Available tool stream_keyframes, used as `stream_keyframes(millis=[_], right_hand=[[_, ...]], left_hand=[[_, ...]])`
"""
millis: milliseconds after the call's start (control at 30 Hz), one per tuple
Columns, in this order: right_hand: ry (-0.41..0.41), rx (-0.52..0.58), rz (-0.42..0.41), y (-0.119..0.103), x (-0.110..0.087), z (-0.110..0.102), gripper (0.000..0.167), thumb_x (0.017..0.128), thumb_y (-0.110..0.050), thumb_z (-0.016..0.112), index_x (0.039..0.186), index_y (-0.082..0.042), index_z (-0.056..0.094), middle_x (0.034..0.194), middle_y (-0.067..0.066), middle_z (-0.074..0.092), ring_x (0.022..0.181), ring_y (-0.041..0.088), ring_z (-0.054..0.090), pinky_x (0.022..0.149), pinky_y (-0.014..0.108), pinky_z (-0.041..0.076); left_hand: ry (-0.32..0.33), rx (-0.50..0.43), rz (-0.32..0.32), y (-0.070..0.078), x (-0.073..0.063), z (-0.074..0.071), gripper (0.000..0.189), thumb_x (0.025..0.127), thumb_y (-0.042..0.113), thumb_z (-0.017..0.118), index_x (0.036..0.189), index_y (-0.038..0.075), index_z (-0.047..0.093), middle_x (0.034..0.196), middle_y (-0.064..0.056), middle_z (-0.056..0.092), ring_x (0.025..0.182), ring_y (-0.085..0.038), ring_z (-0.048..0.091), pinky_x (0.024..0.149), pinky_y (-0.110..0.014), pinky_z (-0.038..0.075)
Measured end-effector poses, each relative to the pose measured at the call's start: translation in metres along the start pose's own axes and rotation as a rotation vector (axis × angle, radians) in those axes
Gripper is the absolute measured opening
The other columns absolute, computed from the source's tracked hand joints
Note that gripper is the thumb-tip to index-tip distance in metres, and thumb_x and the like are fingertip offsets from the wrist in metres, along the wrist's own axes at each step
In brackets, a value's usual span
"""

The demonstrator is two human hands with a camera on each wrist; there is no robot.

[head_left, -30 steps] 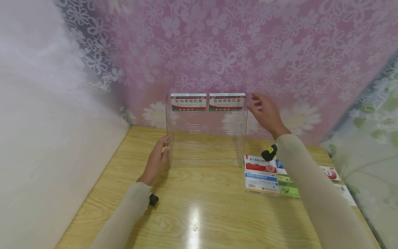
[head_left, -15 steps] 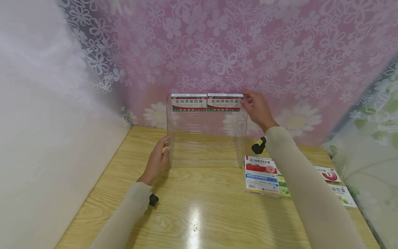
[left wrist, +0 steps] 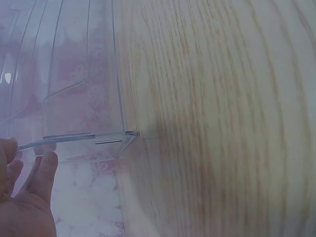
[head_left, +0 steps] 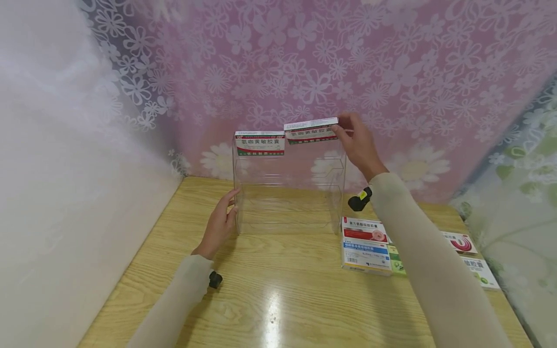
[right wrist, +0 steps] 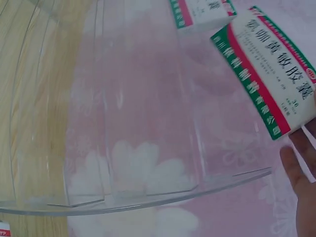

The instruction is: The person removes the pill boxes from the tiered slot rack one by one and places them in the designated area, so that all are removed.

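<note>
A clear plastic display rack (head_left: 289,223) with stepped tiers stands on the wooden table. My left hand (head_left: 216,229) holds its left side panel, with thumb and fingers on either face of the edge (left wrist: 74,138) in the left wrist view. At the top right of the rack, my right hand (head_left: 359,147) pinches the right end of a white, red and green medicine box (head_left: 311,131). This box is raised and tilted, its right end higher. A matching medicine box (head_left: 260,145) sits level on the top tier at the left, close to the held one's lower corner.
Several other medicine boxes lie flat on the table at the right, among them a red-and-white box (head_left: 363,231) and a blue-and-white box (head_left: 366,256). The right forearm partly covers them. A pink floral cloth (head_left: 278,72) hangs behind the rack, and a white wall (head_left: 65,193) rises at the left.
My right hand has moved in to the right box, slid it left, then lifted and tilted it. The left box has shifted slightly left. The left hand stays on the rack.
</note>
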State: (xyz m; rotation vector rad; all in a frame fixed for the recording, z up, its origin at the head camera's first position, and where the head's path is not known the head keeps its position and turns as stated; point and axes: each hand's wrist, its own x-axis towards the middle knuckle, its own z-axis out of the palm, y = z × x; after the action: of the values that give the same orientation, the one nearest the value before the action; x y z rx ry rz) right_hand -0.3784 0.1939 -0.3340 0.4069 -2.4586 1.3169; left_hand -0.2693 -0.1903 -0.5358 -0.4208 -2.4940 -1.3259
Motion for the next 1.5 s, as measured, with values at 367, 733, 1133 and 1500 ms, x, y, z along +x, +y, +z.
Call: stream_keyframes(millis=[367, 733, 1133, 1500], right_hand=[[0.079, 0.082, -0.044, -0.013, -0.039, -0.037, 0.044, 0.114, -0.037, 0.061, 0.152, -0.015, 0.059, 0.138, 0.002, 0.066, 0.119, 0.006, 0.065, 0.103, 0.022, 0.059], [-0.076, -0.050, 0.115, 0.044, -0.137, -0.092, 0.054, 0.115, -0.041, 0.055, 0.161, -0.013, 0.053, 0.137, -0.002, 0.065, 0.108, -0.008, 0.064, 0.084, 0.007, 0.057], [-0.230, -0.086, 0.291, 0.109, -0.247, -0.099, 0.052, 0.116, -0.037, 0.056, 0.157, -0.005, 0.055, 0.116, -0.012, 0.068, 0.099, -0.012, 0.066, 0.079, 0.025, 0.066], [-0.334, 0.021, 0.577, 0.133, -0.314, -0.072, 0.059, 0.112, -0.045, 0.062, 0.155, -0.005, 0.056, 0.119, 0.011, 0.071, 0.091, 0.012, 0.074, 0.078, 0.033, 0.069]], left_hand=[[0.007, 0.001, -0.006, -0.002, -0.001, 0.002, 0.059, 0.115, 0.006, 0.054, 0.169, 0.024, 0.039, 0.175, -0.008, 0.039, 0.146, -0.041, 0.056, 0.106, -0.062, 0.059], [-0.006, -0.002, -0.020, 0.001, 0.000, 0.000, 0.056, 0.116, 0.011, 0.052, 0.169, 0.020, 0.038, 0.175, -0.008, 0.038, 0.148, -0.038, 0.055, 0.107, -0.059, 0.059], [0.007, -0.002, -0.018, 0.000, -0.003, -0.003, 0.056, 0.116, 0.008, 0.052, 0.169, 0.018, 0.039, 0.174, -0.012, 0.039, 0.146, -0.042, 0.056, 0.108, -0.063, 0.058], [0.000, -0.022, -0.026, 0.001, -0.001, -0.001, 0.056, 0.116, 0.008, 0.053, 0.169, 0.021, 0.039, 0.174, -0.013, 0.039, 0.147, -0.041, 0.055, 0.108, -0.061, 0.058]])
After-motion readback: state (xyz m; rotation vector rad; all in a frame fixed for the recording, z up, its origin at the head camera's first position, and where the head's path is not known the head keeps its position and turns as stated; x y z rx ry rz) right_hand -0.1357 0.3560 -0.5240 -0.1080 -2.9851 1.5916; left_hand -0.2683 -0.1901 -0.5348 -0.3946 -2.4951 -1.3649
